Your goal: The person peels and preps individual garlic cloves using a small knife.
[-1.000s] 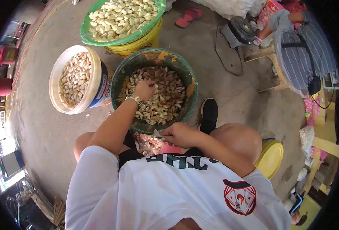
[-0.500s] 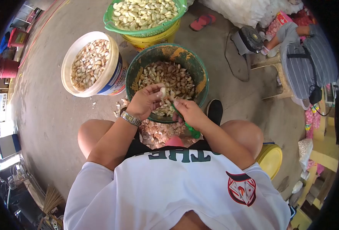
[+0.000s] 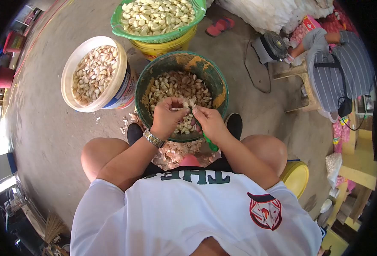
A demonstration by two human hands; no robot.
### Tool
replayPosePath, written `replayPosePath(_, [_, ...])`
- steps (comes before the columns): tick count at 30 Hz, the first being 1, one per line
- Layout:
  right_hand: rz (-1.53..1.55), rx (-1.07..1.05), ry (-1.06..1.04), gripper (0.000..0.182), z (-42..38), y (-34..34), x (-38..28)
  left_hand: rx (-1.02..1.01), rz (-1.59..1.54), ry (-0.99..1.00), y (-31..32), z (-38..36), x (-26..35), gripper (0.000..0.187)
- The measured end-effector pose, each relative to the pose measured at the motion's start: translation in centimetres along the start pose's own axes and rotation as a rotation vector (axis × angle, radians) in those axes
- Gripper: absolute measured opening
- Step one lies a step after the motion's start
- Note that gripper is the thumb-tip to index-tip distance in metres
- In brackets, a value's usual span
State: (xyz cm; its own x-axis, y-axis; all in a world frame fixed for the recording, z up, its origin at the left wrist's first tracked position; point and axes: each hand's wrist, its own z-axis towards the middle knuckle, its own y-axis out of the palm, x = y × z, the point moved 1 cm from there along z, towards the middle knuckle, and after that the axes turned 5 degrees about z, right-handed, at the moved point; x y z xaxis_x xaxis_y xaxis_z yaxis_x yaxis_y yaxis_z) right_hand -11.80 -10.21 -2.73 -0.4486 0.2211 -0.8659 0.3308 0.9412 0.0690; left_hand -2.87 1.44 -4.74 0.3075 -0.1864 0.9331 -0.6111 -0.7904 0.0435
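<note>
Bare grey floor spread on every side of the two hands, and papery skins lay scattered over it just below the grip. Well off to the right of the grip, a person in striped clothing was beside a pale stool; nearer, a dark boxy device trailed a cord. Beyond the grip lay a red slipper, with white sacking behind it.

Directly under the grip, a green tub held loose cloves, many in brownish skins. To its left, a white bucket was full of unpeeled cloves. Past the tub, a green basket heaped with peeled cloves sat on a yellow bucket.

The left hand pinched a garlic clove narrowly above the tub; the right hand met it there, thumb against it, fingers curled around a green handle.
</note>
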Motion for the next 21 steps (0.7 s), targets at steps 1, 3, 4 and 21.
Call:
replayPosePath(1, [-0.026,0.015,-0.025,0.032,0.2,0.1,0.0,0.012,0.004,0.016,0.0,0.1,-0.2,0.028])
replayPosePath(3, [-0.073,0.050,-0.073,0.033,0.3,0.2,0.4,0.032,0.015,0.043,-0.1,0.2,-0.8,0.028])
replayPosePath(4, [-0.104,0.072,-0.112,0.034,0.4,0.2,0.7,0.044,0.069,0.053,0.0,0.2,-0.9,0.027])
replayPosePath(21, [0.060,-0.029,0.019,0.029,0.5,-0.2,-0.9,0.018,-0.146,0.084,-0.1,0.9,0.3,0.027])
